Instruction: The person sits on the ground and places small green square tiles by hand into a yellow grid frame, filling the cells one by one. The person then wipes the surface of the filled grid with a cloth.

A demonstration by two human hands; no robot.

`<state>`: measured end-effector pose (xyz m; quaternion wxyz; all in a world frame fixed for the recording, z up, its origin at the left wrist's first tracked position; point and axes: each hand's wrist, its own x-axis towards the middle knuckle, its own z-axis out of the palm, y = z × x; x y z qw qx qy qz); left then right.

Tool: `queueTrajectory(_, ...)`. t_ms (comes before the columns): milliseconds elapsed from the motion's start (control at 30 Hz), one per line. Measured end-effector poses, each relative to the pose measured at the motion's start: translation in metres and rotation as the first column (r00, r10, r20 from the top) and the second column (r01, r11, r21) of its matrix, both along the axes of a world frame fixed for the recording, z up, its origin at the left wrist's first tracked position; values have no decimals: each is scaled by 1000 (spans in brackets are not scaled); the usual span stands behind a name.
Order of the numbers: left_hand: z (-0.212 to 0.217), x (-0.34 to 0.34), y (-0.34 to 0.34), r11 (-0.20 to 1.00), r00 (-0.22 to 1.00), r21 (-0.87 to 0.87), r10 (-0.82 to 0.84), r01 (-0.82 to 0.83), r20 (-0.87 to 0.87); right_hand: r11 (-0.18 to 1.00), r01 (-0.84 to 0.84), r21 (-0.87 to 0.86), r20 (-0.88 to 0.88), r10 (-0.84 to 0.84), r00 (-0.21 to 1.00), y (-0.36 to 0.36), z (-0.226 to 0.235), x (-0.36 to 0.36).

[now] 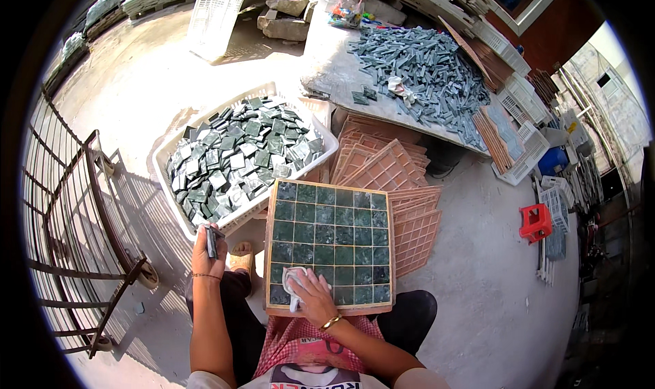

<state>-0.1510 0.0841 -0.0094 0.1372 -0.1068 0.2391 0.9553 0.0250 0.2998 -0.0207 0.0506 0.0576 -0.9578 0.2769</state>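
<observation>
A wooden grid tray (391, 252) filled with dark green square stone tiles (334, 215) rests at my lap. My right hand (315, 299) presses a white cloth (295, 283) onto the tiles in the tray's lower left part. Off to the left, beside the near corner of a white plastic crate (327, 138), my left hand (207, 251) is closed around a few dark stone tiles (213, 242). The crate holds a heap of loose green square tiles (239, 150).
Empty grid trays (389, 167) are stacked behind my tray. A low table (327, 62) carries a pile of narrow stone strips (423, 68). Left stands a metal rack (89, 184). A red stool (535, 223) and more crates (525, 150) are at the right.
</observation>
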Motion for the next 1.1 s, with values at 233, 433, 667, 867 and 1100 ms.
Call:
queueTrajectory(233, 0, -6, -6, 960, 977, 229, 120, -160, 177, 919, -232, -319, -197, 175, 965, -3, 33, -42)
queueTrajectory(433, -1, -14, -11, 967, 984, 207, 123, -148, 129, 859, 482, 173, -97, -472, 876, 135, -10, -77)
queueTrajectory(667, 8, -19, 10, 980, 971, 104, 149, -170, 184, 982, -188, 25, 4, 188, 982, -24, -1, -43)
queueTrajectory(867, 11, -18, 17, 988, 978, 99, 103, -122, 182, 870, -479, -118, 100, 490, 866, 41, -2, 61)
queueTrajectory(1100, 11, -9, -2, 986, 982, 89, 129, -142, 137, 895, 425, -132, -158, -443, 883, 134, 30, 74)
